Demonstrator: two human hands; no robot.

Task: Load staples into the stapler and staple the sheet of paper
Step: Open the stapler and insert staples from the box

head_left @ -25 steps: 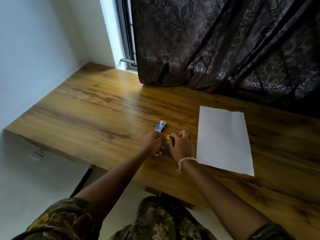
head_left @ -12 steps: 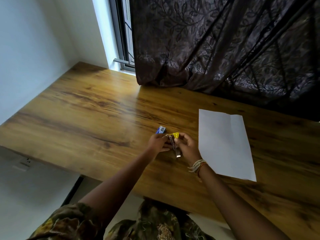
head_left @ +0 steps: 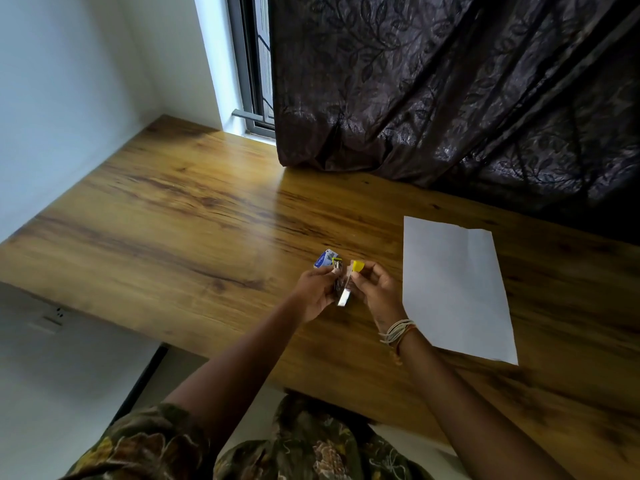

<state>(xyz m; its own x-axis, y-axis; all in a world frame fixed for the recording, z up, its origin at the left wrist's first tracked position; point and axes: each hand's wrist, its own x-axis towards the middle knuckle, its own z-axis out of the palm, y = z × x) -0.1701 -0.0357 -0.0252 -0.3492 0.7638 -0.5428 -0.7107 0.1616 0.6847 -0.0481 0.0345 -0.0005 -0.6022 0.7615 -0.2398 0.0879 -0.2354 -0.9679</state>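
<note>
**Stapler opened between both hands, staple box just beyond**

Head view: the left hand (head_left: 317,289) curls around the metal body of the small stapler (head_left: 341,284), and the right hand (head_left: 375,291) pinches its yellow-tipped top part near the far end. The two halves look spread apart, the near silver end hanging down between the hands, so the stapler seems hinged open for loading; the image is soft here and whether any staples sit in the channel cannot be told. Both grips are closed on the stapler, neither hand free.

The stapler's long axis runs roughly near to far, its yellow end pointing away from the person. The blue and white staple box (head_left: 325,259) lies on the bench (head_left: 173,216) just past the left hand's fingertips, on the far-left side of the stapler, so the left hand is the nearer one to reach it, though it would first have to hand the stapler's weight to the right. That short reach forward is probably what the next move depends on.

The sheet of paper (head_left: 453,289) lies flat to the right of the right hand, near it but apart, its long side running near to far, and is not yet stapled.

The bench is a broad wooden top with a strong grain. A dark patterned curtain (head_left: 450,91) hangs over its far edge, a window frame (head_left: 254,64) shows beside it, and pale walls close the left side
</note>
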